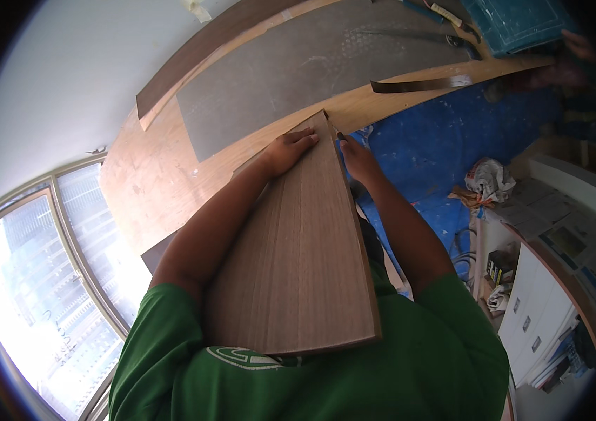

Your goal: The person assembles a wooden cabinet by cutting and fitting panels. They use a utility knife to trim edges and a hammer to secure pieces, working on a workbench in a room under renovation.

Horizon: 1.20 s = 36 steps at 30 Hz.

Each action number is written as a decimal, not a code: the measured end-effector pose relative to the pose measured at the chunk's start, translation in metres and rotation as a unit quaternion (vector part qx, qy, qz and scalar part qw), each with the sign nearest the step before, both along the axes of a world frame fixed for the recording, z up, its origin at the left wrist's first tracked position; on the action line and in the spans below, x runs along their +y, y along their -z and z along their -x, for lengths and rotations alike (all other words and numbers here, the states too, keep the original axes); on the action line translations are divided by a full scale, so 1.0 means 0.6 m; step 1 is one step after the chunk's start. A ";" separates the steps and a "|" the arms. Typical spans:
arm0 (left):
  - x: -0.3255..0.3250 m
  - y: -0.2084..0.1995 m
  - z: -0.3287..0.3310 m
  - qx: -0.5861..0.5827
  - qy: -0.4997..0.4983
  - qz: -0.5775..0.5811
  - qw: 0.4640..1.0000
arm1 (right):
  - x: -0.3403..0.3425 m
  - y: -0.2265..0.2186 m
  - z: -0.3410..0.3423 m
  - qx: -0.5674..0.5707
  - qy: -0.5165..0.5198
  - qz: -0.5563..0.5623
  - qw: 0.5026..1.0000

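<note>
A long wood-grain board [298,238] leans from my chest to the edge of the plywood workbench [147,161]. My left hand [289,152] lies on the board's face near its far end, fingers stretched out flat. Beside the board's right edge, my right hand [358,160] is closed around a small dark-handled tool [341,136]. The tool's tip is close to the far corner of the board, and its exact kind is too small to make out.
A grey sheet [263,91], a brown strip [199,56], a curved dark strip [417,85], a handsaw [460,45] and a teal crate [519,27] lie on the bench. Blue sheeting [417,147] covers the floor. Another person's hand [578,46] shows at far right. A paper-covered cabinet [540,309] stands right.
</note>
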State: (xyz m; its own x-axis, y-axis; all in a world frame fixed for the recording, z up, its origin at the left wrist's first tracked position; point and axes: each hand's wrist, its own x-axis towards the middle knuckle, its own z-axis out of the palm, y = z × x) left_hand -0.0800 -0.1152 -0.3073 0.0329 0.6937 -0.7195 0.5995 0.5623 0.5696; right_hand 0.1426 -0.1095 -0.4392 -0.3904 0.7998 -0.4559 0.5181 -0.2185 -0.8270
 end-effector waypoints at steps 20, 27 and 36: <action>0.005 0.000 -0.003 0.007 -0.009 0.001 1.000 | 0.004 -0.016 -0.017 -0.077 -0.048 0.034 0.995; -0.003 0.003 -0.006 0.005 0.001 -0.009 1.000 | -0.021 -0.020 -0.028 -0.042 -0.005 0.013 0.999; -0.008 0.009 -0.008 0.008 0.011 -0.028 1.000 | 0.037 -0.003 0.022 -0.078 -0.069 0.009 0.995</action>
State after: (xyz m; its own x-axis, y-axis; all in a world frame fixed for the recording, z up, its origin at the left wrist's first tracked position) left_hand -0.0753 -0.1198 -0.3128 0.0367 0.7323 -0.6800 0.6204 0.5167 0.5900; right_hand 0.1292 -0.0874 -0.4375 -0.4184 0.7347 -0.5340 0.6663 -0.1513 -0.7302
